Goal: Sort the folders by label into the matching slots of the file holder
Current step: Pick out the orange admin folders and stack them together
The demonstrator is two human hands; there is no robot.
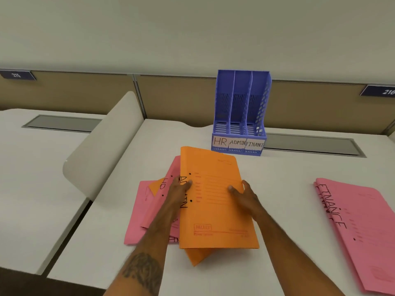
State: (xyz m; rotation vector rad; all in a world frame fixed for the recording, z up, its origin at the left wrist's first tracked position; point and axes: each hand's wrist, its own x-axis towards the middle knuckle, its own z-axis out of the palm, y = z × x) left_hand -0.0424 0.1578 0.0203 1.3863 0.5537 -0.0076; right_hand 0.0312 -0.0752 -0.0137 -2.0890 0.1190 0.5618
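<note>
An orange folder (215,212) marked ADMIN lies on top of a loose pile in the middle of the desk. My left hand (178,189) grips its left edge over the lettering, and my right hand (243,194) holds its right edge with the thumb on top. Under it lie a pink folder (139,212), another orange one, and a pink one marked HR (168,178). The blue file holder (240,116) stands behind the pile with three empty slots labelled HR, ADMIN and FINANCE. Pink folders marked FINANCE (361,227) lie stacked at the right.
A rounded white divider panel (102,150) rises left of the pile, between this desk and the neighbouring one. Grey cable trays (310,146) are set into the desk by the tan partition wall. Number plates 215 and 216 hang on the partition.
</note>
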